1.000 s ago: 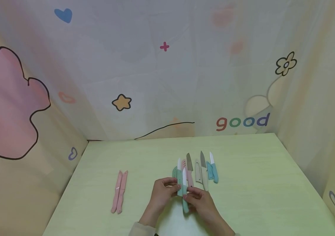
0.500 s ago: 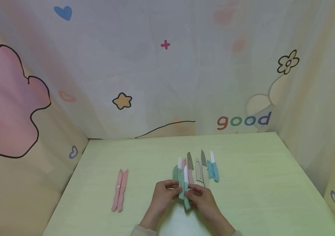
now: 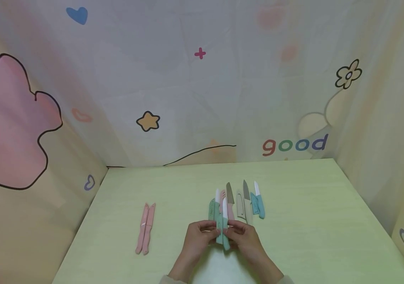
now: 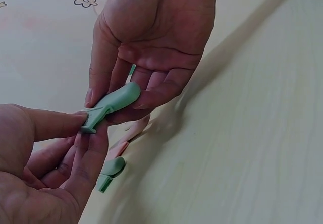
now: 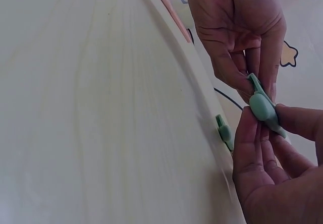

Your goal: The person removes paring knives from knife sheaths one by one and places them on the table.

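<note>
My left hand [image 3: 198, 236] pinches a light green knife sheath [image 3: 219, 233] between thumb and fingers. My right hand [image 3: 245, 238] pinches a green-handled paring knife [image 3: 226, 241] with a white blade [image 3: 224, 207] pointing away from me. Sheath and knife are side by side, raised above the table. In the left wrist view the rounded knife handle [image 4: 123, 97] lies against the sheath's end [image 4: 90, 123]. The right wrist view shows the same handle [image 5: 261, 107] at my right fingertips. Just beyond lie a second green knife [image 3: 217, 197] and a green sheath [image 3: 211, 209].
Past my hands lie a pink knife [image 3: 230, 193] with its sheath [image 3: 222, 194], a beige knife [image 3: 247, 201] with its sheath [image 3: 240, 205], and a blue knife [image 3: 260, 203] beside a blue sheath [image 3: 254, 204]. Two pink knives [image 3: 145, 228] rest at left. A printed curtain [image 3: 173, 86] surrounds the table [image 3: 312, 236].
My left hand and the sheath have shifted slightly right and toward me. The knife remains in my right hand, close beside the sheath. The head view has tilted slightly.
</note>
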{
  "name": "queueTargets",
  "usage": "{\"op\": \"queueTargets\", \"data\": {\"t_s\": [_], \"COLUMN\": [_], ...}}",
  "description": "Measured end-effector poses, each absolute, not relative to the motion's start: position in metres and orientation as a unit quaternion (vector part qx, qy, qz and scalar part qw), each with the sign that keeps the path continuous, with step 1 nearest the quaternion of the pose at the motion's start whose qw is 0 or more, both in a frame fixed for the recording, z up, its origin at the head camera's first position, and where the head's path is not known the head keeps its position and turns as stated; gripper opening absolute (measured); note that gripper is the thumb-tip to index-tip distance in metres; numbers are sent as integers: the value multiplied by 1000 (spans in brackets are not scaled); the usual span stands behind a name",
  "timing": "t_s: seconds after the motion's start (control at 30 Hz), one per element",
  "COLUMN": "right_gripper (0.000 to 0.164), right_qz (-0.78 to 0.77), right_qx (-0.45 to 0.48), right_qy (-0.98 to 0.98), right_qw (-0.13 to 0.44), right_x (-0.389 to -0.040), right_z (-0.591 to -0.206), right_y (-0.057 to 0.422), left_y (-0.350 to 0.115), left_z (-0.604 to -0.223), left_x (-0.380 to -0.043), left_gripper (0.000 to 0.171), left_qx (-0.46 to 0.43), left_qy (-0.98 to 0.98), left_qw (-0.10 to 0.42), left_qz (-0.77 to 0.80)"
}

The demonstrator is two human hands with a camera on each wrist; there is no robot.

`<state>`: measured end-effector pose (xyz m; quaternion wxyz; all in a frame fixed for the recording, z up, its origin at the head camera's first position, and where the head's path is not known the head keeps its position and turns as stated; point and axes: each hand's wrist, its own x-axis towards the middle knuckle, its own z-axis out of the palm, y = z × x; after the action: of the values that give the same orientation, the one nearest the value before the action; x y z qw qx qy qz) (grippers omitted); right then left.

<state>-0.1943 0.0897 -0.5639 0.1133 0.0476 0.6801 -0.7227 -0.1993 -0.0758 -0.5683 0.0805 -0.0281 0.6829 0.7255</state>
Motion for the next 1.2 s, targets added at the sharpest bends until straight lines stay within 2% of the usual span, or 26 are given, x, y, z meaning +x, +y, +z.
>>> {"op": "queueTargets", "data": {"t_s": [0.43, 0.57, 0.8, 1.2], "right_gripper": [38, 38, 39, 40], "right_qz": [-734, -737, -740, -744], "right_qx": [42, 47, 39, 13], "right_qy": [668, 664, 662, 656], "right_qw": [115, 115, 111, 124], "right_x": [-194, -195, -194, -194], "right_z": [-567, -570, -570, -570], "right_y": [85, 83, 79, 72], "left_y": [-79, -80, -84, -98], "left_z": [-567, -553, -569, -569], "left_x": [-192, -186, -191, -194], "left_gripper": [29, 31, 34, 36], "left_qx": [-24, -25, -31, -11], "left_qy": [674, 672, 673, 670], "left_qw": [78, 82, 79, 92], "left_qz": [734, 736, 735, 737]}}
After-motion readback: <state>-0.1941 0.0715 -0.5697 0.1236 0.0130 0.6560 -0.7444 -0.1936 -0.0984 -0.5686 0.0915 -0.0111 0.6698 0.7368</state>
